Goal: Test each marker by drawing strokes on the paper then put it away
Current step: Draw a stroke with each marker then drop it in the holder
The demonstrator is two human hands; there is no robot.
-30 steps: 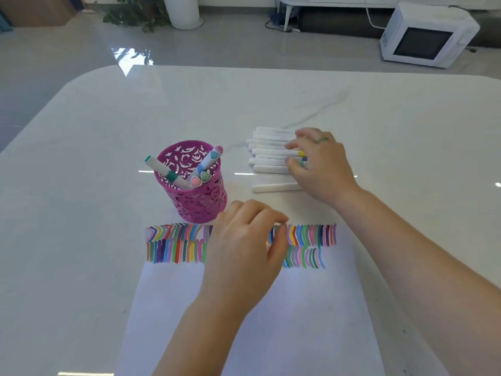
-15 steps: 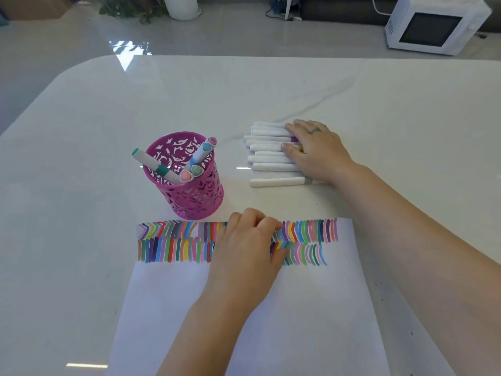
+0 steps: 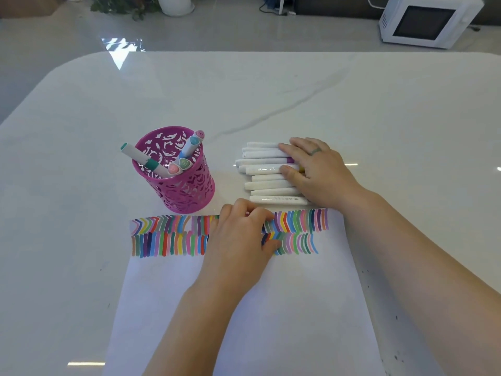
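A white paper sheet (image 3: 298,308) lies at the near edge, with two rows of coloured strokes (image 3: 168,234) along its top. My left hand (image 3: 241,240) rests on the strokes with loosely bent fingertips holding the sheet down. Beyond the sheet lies a pile of several white markers (image 3: 267,175), side by side. My right hand (image 3: 317,169) lies over their right ends, fingers fairly straight and thumb against a marker with a yellow end. A pink cut-out pen cup (image 3: 184,183) stands left of the pile with a few markers (image 3: 141,158) in it.
The white marble table (image 3: 271,90) stretches far beyond the cup and markers. Its rounded far edge meets a grey floor. A white microwave (image 3: 425,21) stands on the floor at the far right, and a plant pot (image 3: 176,4) at the far left.
My right hand's fingers have flattened out over the marker pile from a more curled pose. My left hand stays on the paper. The cup and its markers have not moved.
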